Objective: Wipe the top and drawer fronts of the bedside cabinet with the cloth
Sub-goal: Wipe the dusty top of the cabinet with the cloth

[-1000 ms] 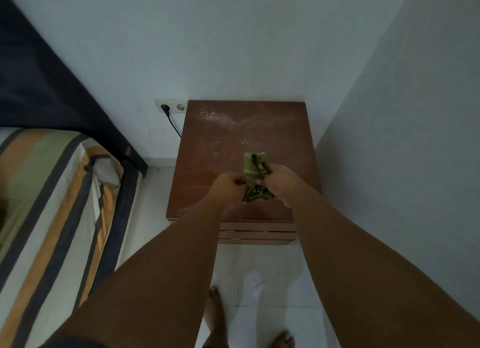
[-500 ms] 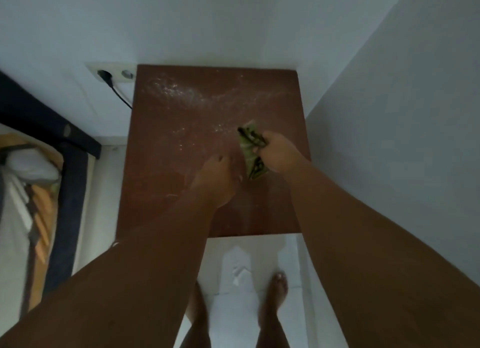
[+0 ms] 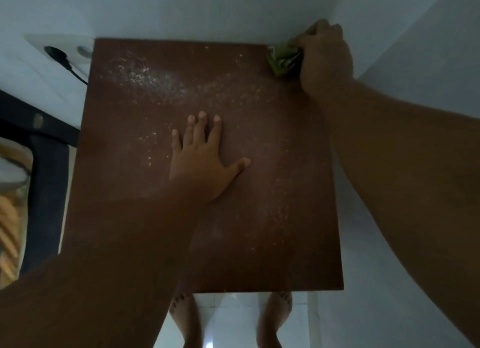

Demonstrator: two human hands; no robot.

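Observation:
The brown bedside cabinet top (image 3: 145, 217) fills the middle of the view, speckled with pale dust mostly across its far half. My right hand (image 3: 324, 59) presses a crumpled green cloth (image 3: 284, 59) onto the far right corner, against the wall. My left hand (image 3: 205, 160) lies flat on the middle of the top, fingers spread, holding nothing. The drawer fronts are hidden below the top's near edge.
White walls close in behind and to the right of the cabinet. A wall socket (image 3: 65, 51) with a black plug and cable sits at the far left. The dark bed frame (image 3: 46, 166) and striped bedding stand at the left. My bare feet (image 3: 274, 319) rest on white floor tiles.
My right hand has carried the cloth from the middle of the top to the far right corner. My left hand let go of the cloth and flattened on the top. The view moved closer, over the cabinet.

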